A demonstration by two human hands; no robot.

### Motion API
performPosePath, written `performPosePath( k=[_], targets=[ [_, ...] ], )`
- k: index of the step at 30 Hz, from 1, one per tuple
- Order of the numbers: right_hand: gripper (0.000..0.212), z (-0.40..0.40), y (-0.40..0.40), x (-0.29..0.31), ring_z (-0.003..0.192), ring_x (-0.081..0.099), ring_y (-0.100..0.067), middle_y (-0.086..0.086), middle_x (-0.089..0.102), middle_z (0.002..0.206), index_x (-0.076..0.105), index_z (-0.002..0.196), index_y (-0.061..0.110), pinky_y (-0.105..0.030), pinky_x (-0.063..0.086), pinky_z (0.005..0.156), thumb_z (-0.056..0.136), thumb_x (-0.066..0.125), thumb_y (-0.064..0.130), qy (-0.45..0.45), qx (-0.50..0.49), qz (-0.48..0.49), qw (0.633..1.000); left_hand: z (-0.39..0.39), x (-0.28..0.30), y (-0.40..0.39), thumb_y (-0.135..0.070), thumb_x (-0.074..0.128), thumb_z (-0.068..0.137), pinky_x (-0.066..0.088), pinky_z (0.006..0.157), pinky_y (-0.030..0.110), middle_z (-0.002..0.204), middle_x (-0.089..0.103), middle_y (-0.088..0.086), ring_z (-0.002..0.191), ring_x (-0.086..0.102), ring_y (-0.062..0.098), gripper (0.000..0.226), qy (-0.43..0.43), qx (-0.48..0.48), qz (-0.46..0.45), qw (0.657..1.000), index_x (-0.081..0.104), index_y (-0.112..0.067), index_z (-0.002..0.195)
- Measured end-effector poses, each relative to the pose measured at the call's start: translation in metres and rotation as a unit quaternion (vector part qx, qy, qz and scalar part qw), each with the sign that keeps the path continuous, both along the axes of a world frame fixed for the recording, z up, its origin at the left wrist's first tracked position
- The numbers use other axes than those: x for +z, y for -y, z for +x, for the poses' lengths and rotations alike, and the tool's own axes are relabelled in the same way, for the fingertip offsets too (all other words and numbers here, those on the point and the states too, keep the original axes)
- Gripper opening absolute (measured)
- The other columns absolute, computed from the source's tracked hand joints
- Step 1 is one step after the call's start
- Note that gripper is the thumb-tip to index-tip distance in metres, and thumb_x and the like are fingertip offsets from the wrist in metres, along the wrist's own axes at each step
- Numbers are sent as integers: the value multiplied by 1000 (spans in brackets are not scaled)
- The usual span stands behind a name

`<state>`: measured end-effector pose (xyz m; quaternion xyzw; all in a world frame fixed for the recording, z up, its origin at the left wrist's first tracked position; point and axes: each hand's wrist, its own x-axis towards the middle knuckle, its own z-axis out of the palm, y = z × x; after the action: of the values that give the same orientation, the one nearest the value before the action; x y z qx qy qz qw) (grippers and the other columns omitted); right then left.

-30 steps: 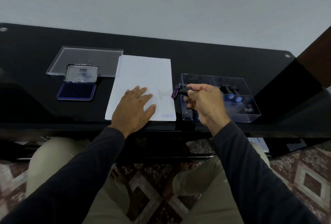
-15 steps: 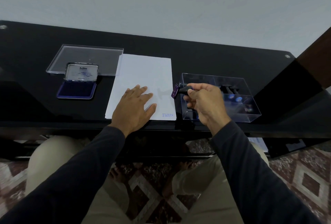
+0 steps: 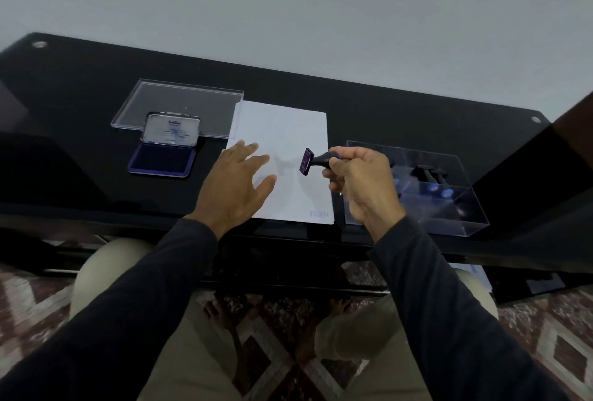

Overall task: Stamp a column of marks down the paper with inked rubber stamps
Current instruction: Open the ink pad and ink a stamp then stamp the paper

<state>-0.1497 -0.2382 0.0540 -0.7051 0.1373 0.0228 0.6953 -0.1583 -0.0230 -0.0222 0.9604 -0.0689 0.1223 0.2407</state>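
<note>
1. Head view, far left: I log the ink pad [image 3: 161, 159], lid up, well apart from the paper [image 3: 282, 131].
2. Left hand [image 3: 236, 189]: fingers flat, spread, pressing the paper.
3. Right hand [image 3: 359, 185] grips the stamp [image 3: 316, 160], now moved from the clear box [image 3: 449, 208] over the paper's right edge; inking likely follows.
4. One mark [image 3: 319, 214] sits bottom right; the column above is blank.

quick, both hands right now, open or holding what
Left hand: open, fingers spread, lying flat on the paper.
Right hand: holding the rubber stamp by its black handle, above the paper.
</note>
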Motion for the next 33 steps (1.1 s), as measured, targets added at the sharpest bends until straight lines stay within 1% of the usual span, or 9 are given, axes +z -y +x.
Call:
performPosePath(
  k=[8,12,16,18,20,22,25,29,33],
  targets=[
    [17,9,-73,5,79,70,-22,-14,71,101,68,100,7,-29,52,60,90,59,-3,0,80,-1,997,-22,14,-74,-45,60,96,29,120,49,149,49,6,143,37,26,51,17,108,12,994,57,-17,139],
    [18,10,-117,6,84,69,-26,-14,69,102,67,101,9,-31,56,64,91,58,-3,7,126,-7,992,-34,10,-114,-42,62,95,24,122,52,147,51,10,143,37,30,52,18,153,4,988,57,-15,138],
    [19,15,-162,5,80,69,-22,-13,69,98,65,104,10,-29,55,60,89,60,-1,51,152,-44,986,-45,4,-148,-44,60,96,22,123,50,154,45,11,148,30,30,58,-6,197,-4,980,52,-15,145],
    [21,17,-179,2,80,69,-20,-7,69,95,65,105,13,-27,55,58,88,62,0,81,156,-72,982,-48,3,-158,-45,59,96,21,124,49,156,43,10,149,28,29,59,-17,208,-7,978,50,-15,147],
    [22,19,-195,-4,86,69,-17,3,67,93,66,103,18,-30,59,63,88,65,3,125,164,-122,971,-51,1,-168,-46,59,96,21,124,48,157,41,10,149,27,28,60,-21,217,-10,976,49,-15,147],
    [23,21,-208,-10,89,67,-10,10,66,95,66,103,23,-34,60,75,88,66,5,184,172,-181,951,-51,-2,-174,-47,58,97,22,124,47,157,40,10,150,27,28,61,-23,221,-12,975,48,-15,148],
    [24,24,-223,-17,96,61,-9,4,65,105,64,110,18,-25,54,87,90,64,5,276,211,-282,894,-49,-6,-182,-48,58,96,20,124,47,158,39,9,150,26,29,62,-30,221,-3,975,48,-15,148],
    [27,29,-234,-26,106,55,-16,-5,60,117,62,116,10,-18,43,92,90,61,2,345,273,-379,814,-45,-10,-187,-49,57,95,18,124,48,158,40,9,150,26,29,62,-36,211,14,977,50,-15,146],
    [29,35,-238,-31,110,54,-20,-10,57,121,61,119,8,-16,36,93,90,60,1,371,302,-427,767,-43,-17,-188,-50,55,95,19,123,50,155,44,10,149,30,29,59,-31,207,34,977,54,-15,142]
  ],
)
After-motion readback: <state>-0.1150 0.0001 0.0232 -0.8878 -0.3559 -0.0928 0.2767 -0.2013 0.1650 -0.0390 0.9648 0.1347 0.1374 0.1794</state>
